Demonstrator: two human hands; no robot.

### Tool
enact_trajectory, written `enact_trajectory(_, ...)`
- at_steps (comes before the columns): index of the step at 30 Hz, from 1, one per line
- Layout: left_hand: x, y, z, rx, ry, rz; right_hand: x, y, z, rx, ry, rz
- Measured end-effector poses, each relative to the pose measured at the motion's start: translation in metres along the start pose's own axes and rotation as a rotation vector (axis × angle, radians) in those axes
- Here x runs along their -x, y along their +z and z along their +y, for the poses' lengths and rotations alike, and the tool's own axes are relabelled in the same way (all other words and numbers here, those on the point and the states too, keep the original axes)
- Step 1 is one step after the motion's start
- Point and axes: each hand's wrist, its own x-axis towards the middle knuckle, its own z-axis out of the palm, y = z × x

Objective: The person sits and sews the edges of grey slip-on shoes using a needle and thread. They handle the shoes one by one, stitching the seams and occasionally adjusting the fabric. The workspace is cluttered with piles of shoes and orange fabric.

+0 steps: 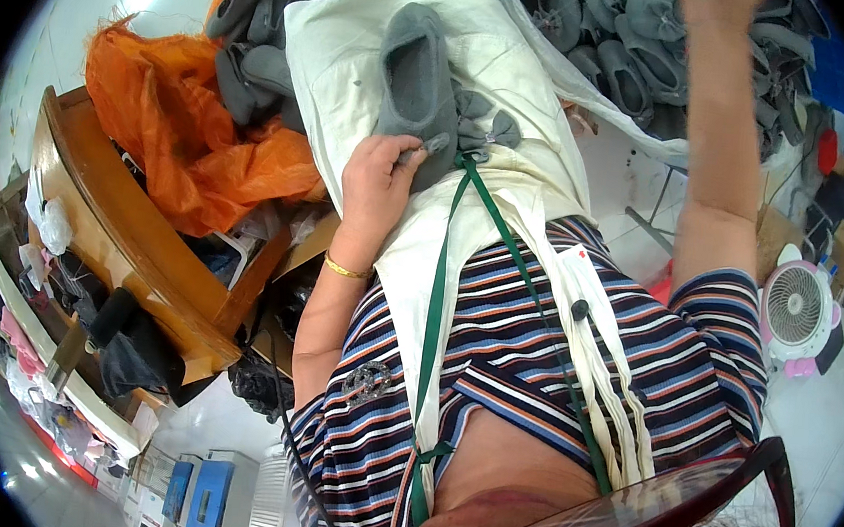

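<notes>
Apparently positioning, left hand (381, 182) pinches bow (436, 144) at slipper (429, 116) toward apron (327, 60) left edge, next likely requiring alignment; right hand (721, 3) finger state indeterminable.

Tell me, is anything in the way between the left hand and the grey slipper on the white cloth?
Just the small grey piece pinched in the left hand, over the toe of the grey slipper. Nothing else visible is between them; the grey bows lie to the slipper's right.

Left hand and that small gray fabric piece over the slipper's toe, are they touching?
Touching. The head view shows the left hand pinching the small gray fabric piece over the slipper, with no gap visible.
</notes>
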Motion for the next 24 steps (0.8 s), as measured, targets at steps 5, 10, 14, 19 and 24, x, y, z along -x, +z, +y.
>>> enact_trajectory(5,0.005,-0.007,0.004,0.114,-0.027,-0.006,0.15,0.031,0.022,0.0,0.603,-0.954)
enact_trajectory(10,0.007,-0.011,0.006,0.103,-0.027,0.062,0.224,0.031,0.026,0.24,0.383,-1.421)
enact_trajectory(14,0.012,-0.008,0.001,0.054,-0.07,0.085,0.234,0.021,0.02,0.311,0.196,-1.443)
enact_trajectory(19,0.016,-0.002,-0.002,0.146,-0.166,0.105,0.239,0.01,0.01,0.436,-0.012,-1.471)
enact_trajectory(24,0.016,0.001,-0.004,0.177,-0.176,0.128,0.238,0.008,0.007,0.482,-0.1,-1.495)
